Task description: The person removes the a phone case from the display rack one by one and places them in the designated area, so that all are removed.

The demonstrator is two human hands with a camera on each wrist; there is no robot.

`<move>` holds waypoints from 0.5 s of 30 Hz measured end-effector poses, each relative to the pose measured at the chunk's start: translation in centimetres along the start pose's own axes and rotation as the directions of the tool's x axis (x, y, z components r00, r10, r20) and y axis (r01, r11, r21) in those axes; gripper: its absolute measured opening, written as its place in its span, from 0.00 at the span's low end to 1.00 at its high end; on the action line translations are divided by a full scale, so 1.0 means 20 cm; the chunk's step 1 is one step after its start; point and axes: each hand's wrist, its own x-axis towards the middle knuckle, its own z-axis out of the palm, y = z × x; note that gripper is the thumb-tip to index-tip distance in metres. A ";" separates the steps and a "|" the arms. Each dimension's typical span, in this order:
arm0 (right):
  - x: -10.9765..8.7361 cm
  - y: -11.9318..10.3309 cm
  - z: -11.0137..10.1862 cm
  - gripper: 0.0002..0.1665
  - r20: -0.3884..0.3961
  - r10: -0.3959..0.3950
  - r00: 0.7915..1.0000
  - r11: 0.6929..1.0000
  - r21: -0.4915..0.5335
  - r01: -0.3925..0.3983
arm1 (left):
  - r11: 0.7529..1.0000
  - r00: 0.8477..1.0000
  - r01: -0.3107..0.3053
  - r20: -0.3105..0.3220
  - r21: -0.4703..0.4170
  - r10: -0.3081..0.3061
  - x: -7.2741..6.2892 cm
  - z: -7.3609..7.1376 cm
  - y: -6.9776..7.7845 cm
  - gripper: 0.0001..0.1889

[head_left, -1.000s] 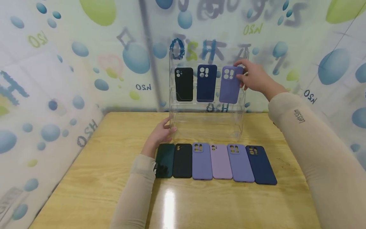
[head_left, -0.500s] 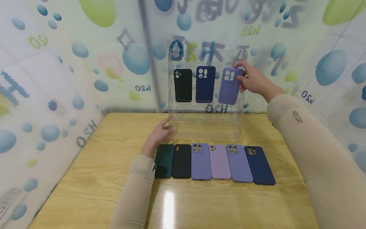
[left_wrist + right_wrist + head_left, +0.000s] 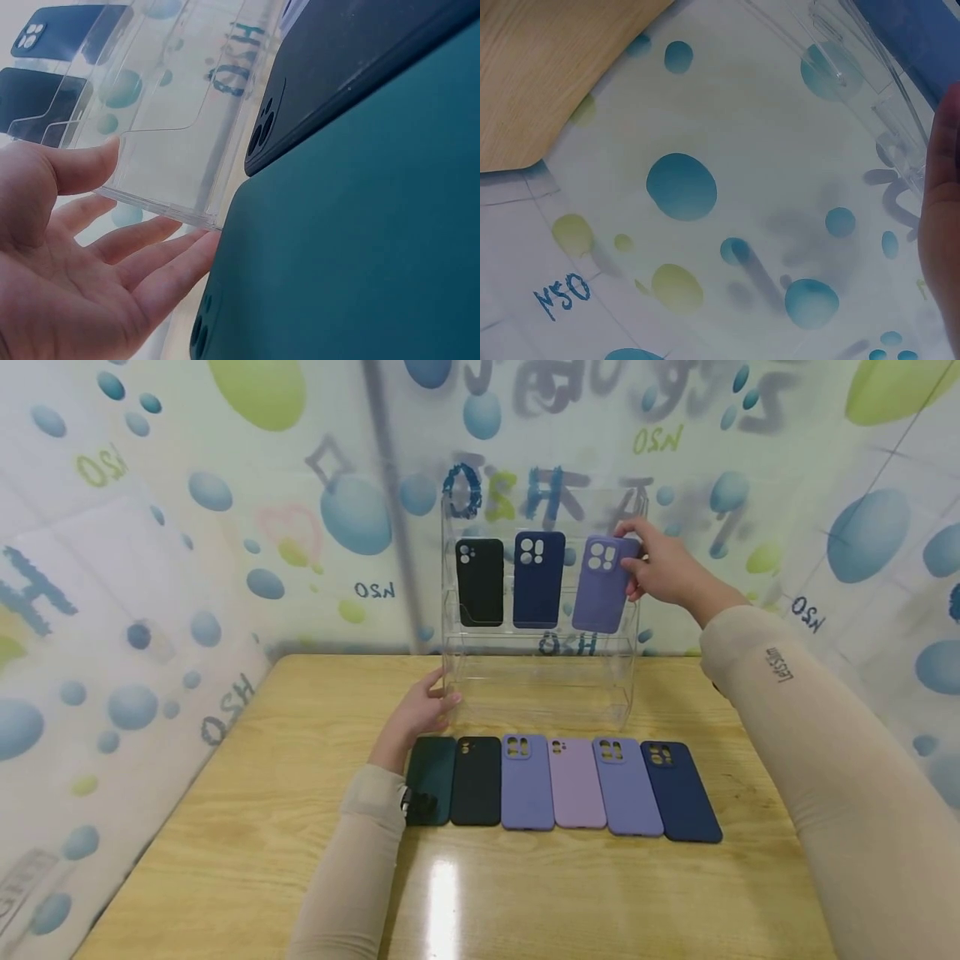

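My right hand (image 3: 663, 560) pinches a purple phone case (image 3: 598, 600) by its upper right corner, thumb on the front. The case leans slightly to the right on the upper tier of a clear display stand (image 3: 540, 700). Left of it on that tier stand a navy phone case (image 3: 538, 593) and a black phone case (image 3: 482, 589). My left hand (image 3: 82, 292) holds the stand's lower left edge, with the thumb in front and the fingers behind. At the right border of the right wrist view, only part of the right hand (image 3: 941, 225) shows.
In front of the stand, a row of phone cases lies on the wooden table (image 3: 300, 860): dark green (image 3: 432, 768), black (image 3: 477, 785), two purple, pink (image 3: 579, 789) and navy (image 3: 684, 797). A patterned wall (image 3: 225, 443) rises close behind the stand.
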 end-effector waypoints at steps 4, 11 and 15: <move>-0.01 0.00 0.00 0.26 -0.007 -0.005 1.000 1.000 0.004 0.005 | 1.000 1.000 0.001 -0.003 0.003 -0.001 0.00 0.00 0.00 0.39; -0.04 0.00 -0.01 0.26 -0.019 -0.009 1.000 1.000 0.025 0.010 | 1.000 1.000 -0.010 -0.005 0.001 0.010 0.00 0.00 0.01 0.38; -0.04 0.00 -0.02 0.27 -0.013 -0.005 1.000 1.000 0.012 0.005 | 1.000 1.000 -0.004 0.001 0.003 0.004 -0.01 0.00 0.01 0.39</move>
